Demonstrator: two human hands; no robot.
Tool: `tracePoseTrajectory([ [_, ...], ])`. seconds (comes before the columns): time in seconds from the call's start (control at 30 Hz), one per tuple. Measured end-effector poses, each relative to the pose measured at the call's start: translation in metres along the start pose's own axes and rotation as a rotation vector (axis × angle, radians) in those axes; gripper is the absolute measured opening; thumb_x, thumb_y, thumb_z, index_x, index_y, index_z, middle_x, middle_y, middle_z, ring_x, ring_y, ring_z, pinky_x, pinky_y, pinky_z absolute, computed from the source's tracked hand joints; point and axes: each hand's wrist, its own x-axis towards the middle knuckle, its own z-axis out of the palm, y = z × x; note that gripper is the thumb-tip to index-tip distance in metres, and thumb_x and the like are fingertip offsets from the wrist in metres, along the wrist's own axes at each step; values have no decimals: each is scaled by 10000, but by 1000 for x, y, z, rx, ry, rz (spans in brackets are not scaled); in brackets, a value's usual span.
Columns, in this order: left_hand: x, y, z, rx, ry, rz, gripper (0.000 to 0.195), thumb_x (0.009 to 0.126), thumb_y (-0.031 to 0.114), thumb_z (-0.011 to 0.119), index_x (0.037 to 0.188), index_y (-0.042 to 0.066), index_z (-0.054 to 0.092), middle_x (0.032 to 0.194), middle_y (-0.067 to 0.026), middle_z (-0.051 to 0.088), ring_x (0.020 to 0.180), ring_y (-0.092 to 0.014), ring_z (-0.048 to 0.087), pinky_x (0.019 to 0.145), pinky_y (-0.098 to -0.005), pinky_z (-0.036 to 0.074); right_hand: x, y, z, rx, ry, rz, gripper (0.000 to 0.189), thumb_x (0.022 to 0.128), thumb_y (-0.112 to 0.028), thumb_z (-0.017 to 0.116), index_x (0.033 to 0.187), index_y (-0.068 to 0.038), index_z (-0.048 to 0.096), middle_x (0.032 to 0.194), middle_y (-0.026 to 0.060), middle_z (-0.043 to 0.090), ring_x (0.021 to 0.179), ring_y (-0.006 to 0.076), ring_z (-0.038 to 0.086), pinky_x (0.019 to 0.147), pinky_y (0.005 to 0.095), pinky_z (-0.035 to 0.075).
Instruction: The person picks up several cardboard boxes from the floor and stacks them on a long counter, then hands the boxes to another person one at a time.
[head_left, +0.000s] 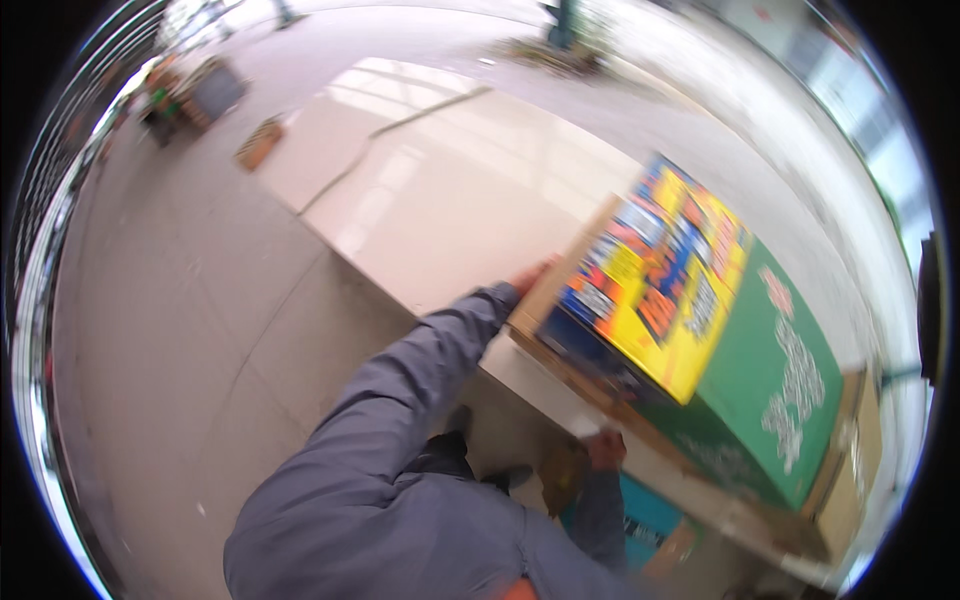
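At the left side of a shallow cardboard tray (530, 309) is my left hand (534, 274), its fingers mostly hidden behind the tray's wall. The tray holds a yellow and blue printed box (660, 277) and, right of it, a large green box (780, 375) with pale figures. My right hand (606, 448), blurred, is curled at the table's near edge, below the tray; whether it grips anything is unclear. Both hands are at a long, glossy pale table (450, 202) that has a dark seam across it.
An open cardboard box (851, 480) stands at the far right. Beneath the table's near edge are a teal box (637, 517) and brown cardboard (562, 476). A small brown block-like object (259, 144) is at the table's far left end. A post (562, 26) rises beyond the table.
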Motion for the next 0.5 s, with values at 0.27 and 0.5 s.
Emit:
tracePoseTrajectory([
  [0.27, -2, -9, 17, -57, 53, -75, 633, 982, 586, 394, 1372, 102, 509, 1210, -84, 633, 1007, -142, 611, 843, -281, 526, 1, -28, -21, 611, -165, 396, 83, 813, -48, 613, 868, -80, 559, 668, 76, 541, 481, 154, 499, 380, 285, 380],
  [0.5, -6, 2, 37, -153, 86, -102, 451, 953, 610, 465, 719, 237, 561, 542, 132, 368, 415, -8, 305, 384, -177, 249, 0, -44, -28, 574, -114, 435, 94, 801, -17, 577, 877, -68, 554, 675, 81, 513, 486, 159, 480, 375, 290, 370],
])
